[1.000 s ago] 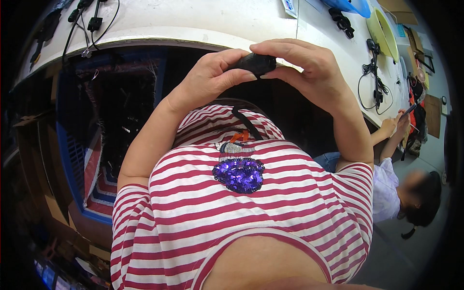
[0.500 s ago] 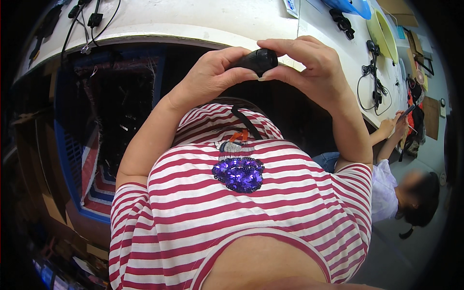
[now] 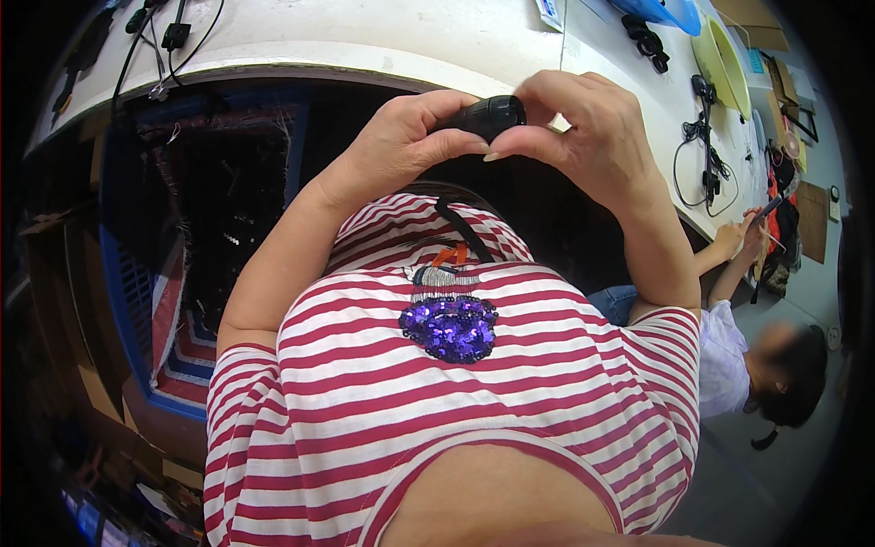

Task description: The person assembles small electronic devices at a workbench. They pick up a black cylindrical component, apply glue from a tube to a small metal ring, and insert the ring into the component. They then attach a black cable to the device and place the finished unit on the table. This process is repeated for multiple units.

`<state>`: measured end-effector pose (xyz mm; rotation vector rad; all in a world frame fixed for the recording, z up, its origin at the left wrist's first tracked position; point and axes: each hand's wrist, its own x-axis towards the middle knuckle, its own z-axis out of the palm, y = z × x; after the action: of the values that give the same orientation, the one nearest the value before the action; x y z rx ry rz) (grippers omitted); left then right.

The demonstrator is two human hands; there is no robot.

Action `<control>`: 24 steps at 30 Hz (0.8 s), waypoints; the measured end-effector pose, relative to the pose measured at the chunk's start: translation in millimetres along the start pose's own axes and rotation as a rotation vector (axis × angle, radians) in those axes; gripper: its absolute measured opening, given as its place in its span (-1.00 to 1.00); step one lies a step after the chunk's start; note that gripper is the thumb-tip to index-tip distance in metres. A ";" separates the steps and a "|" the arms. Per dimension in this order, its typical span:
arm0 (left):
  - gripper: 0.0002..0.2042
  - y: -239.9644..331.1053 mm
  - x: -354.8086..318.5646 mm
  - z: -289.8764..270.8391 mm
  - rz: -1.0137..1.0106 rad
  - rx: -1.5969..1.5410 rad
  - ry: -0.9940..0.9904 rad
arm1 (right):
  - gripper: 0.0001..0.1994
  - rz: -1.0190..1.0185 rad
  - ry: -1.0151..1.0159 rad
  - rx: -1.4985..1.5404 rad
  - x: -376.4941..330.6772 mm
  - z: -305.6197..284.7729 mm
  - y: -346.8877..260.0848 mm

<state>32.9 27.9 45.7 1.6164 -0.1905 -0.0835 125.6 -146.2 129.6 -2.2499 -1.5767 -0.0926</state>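
In front of my belly, by the table's front edge, my left hand [image 3: 392, 141] is closed round a glossy black cylindrical piece [image 3: 492, 117]. The piece lies roughly level, its wider, rounded end pointing right; its other end is hidden in my left palm. My right hand [image 3: 592, 137] curls about that wider end. The right thumb tip rests against its lower side beside my left thumb, and the forefinger bends at its upper right. A small gap shows inside the curve of the right fingers.
The white table [image 3: 401, 41] spans the far side, with black cables [image 3: 178, 36] at left and a black corded device [image 3: 706, 137] at right. A pale yellow basin [image 3: 723, 68] stands far right. A cloth-lined blue crate [image 3: 123, 301] sits lower left. Another person [image 3: 725, 356] works at right.
My right forefinger has bent and drawn back from the top of the black piece toward its right end. My left hand and the piece have shifted slightly right.
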 end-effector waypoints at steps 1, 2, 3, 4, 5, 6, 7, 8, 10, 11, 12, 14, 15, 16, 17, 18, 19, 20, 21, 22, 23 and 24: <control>-0.76 -1.9 0.3 1.3 0.015 -0.021 0.017 | -0.64 0.017 0.051 0.048 1.4 1.8 -2.9; -0.76 -3.4 0.2 0.2 0.028 -0.031 0.046 | -0.64 0.042 0.009 0.047 3.1 1.5 -3.1; -0.76 -3.9 0.4 0.0 0.041 -0.039 0.076 | -0.64 0.065 -0.032 0.046 1.6 -1.6 -1.3; -0.75 -1.5 1.7 3.1 0.036 0.032 0.048 | -0.63 0.086 -0.074 0.045 -0.3 -5.1 -0.1; -0.77 1.6 1.7 7.5 0.022 0.016 0.071 | -0.63 0.137 -0.125 0.004 0.0 -7.5 -1.9; -0.76 4.0 2.3 8.3 0.021 -0.019 0.065 | -0.64 0.176 -0.171 -0.035 1.9 -10.2 -3.2; -0.76 6.3 1.9 7.8 0.021 -0.055 0.060 | -0.64 0.217 -0.216 -0.074 5.5 -10.7 -6.6; -0.76 8.3 3.3 6.1 0.011 -0.066 0.066 | -0.65 0.200 -0.069 0.031 9.0 -7.9 -10.4; -0.76 10.5 1.9 2.1 0.042 -0.091 0.096 | -0.67 0.210 0.065 0.197 12.2 -3.5 -16.6; -0.76 8.9 2.2 1.5 0.079 -0.055 0.109 | -0.68 0.244 0.060 0.253 12.7 -4.5 -18.7; -0.76 8.2 1.8 1.7 0.076 -0.022 0.103 | -0.69 0.329 -0.087 0.259 11.9 -10.6 -17.6; -0.75 8.9 -0.1 4.9 0.068 -0.018 0.116 | -0.72 0.432 -0.248 0.214 14.9 -13.4 -15.9; -0.74 12.2 -0.3 3.8 0.043 -0.025 0.116 | -0.73 0.375 -0.161 0.263 16.6 -14.5 -18.6; -0.74 11.3 0.9 1.4 0.045 -0.020 0.138 | -0.73 0.318 -0.073 0.311 17.5 -15.7 -23.3; -0.74 9.6 1.0 1.7 0.044 -0.022 0.159 | -0.73 0.326 -0.091 0.319 16.5 -17.2 -23.3; -0.74 11.8 0.6 2.2 0.049 0.002 0.156 | -0.72 0.333 -0.106 0.327 16.6 -18.6 -23.4; -0.75 14.4 -0.1 3.1 0.054 0.025 0.152 | -0.69 0.404 -0.219 0.295 16.7 -21.6 -18.1; -0.75 15.3 -0.2 7.6 0.055 0.037 0.139 | -0.65 0.487 -0.338 0.264 13.0 -23.9 -14.6; -0.75 16.0 0.5 9.1 0.076 0.049 0.169 | -0.62 0.432 -0.264 0.296 11.4 -24.2 -14.5; -0.76 16.9 0.7 7.4 0.096 0.059 0.197 | -0.59 0.378 -0.190 0.325 11.5 -23.3 -15.9; -0.76 16.8 2.6 7.4 0.119 0.059 0.219 | -0.55 0.334 -0.119 0.346 9.8 -23.0 -16.3; -0.75 16.8 2.4 5.0 0.032 0.078 0.208 | -0.55 0.232 -0.050 0.377 7.2 -20.5 -16.5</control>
<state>33.2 21.8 62.3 1.6867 -0.0596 0.1179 116.5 -142.2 155.0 -2.1235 -1.2224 0.3010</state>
